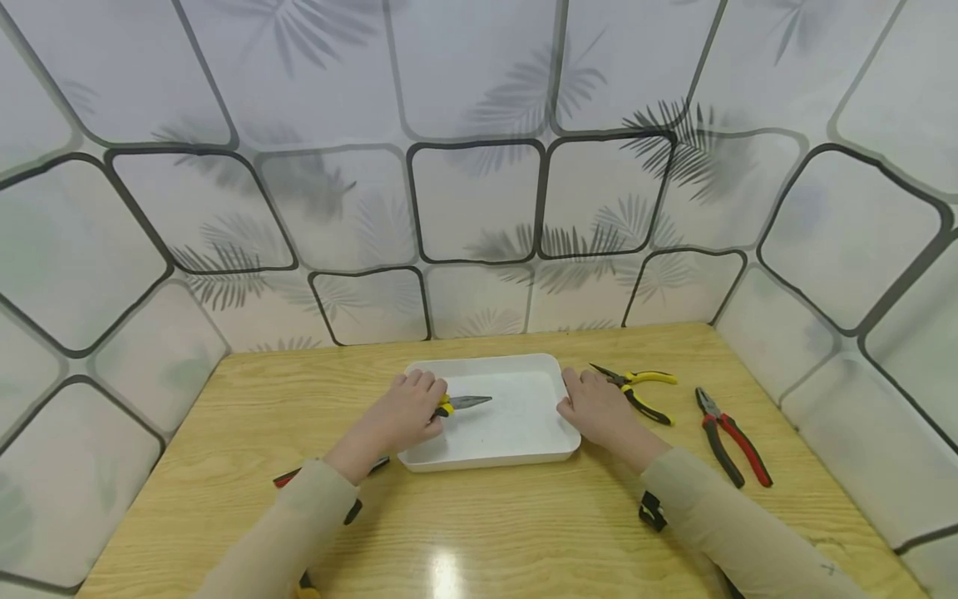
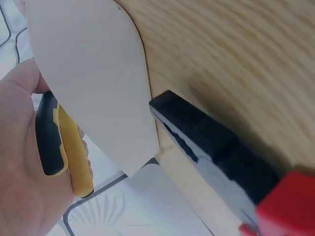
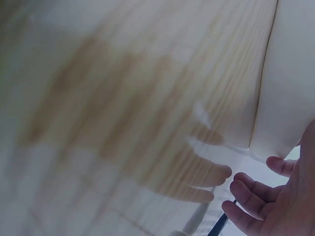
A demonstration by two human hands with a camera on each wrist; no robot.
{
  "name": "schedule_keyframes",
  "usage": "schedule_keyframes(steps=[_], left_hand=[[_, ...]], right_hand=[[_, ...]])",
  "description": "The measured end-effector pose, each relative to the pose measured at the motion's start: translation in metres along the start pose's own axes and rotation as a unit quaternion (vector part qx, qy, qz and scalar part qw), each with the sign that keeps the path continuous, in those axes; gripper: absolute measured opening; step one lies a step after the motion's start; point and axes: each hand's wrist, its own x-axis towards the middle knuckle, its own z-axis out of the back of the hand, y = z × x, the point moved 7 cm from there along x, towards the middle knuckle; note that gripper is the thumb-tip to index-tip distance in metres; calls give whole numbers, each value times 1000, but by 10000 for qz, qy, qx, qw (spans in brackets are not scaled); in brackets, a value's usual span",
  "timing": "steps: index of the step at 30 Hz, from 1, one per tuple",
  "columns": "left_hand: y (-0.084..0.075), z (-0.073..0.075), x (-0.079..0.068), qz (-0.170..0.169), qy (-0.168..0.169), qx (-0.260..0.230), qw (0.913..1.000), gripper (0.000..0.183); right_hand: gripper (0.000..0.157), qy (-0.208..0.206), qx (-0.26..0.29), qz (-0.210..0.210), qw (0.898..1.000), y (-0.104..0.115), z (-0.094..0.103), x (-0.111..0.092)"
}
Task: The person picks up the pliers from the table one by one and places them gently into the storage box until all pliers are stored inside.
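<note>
In the head view my left hand grips yellow-and-black needle-nose pliers over the left side of a shallow white tray. Their closed jaws point right across the tray floor. The left wrist view shows the handles, one black and one yellow, along the palm. My right hand is at the tray's right rim, thumb by the edge. From the right wrist view its fingers look loosely bent and hold no tool. A second pair of needle-nose pliers lies spread just beyond that hand.
Red-and-black combination pliers lie at the right. Red-handled pliers rest beneath my left forearm, partly hidden in the head view. A black tool part shows beside my right sleeve. The patterned wall borders the wooden table.
</note>
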Motion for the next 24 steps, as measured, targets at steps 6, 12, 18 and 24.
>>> schedule_keyframes(steps=[6, 12, 18, 24], left_hand=[[-5, -3, 4, -80, -90, 29, 9999, 23], [-9, -8, 8, -96, 52, -36, 9999, 25], [-13, -10, 10, -121, 136, -10, 9998, 27], [-20, -9, 9, -285, 21, 143, 9995, 25]], right_hand=[[28, -10, -8, 3, 10000, 0, -1, 0], [26, 0, 30, -1, 10000, 0, -1, -1], [23, 0, 19, 24, 10000, 0, -1, 0], [18, -39, 15, 48, 10000, 0, 0, 0]])
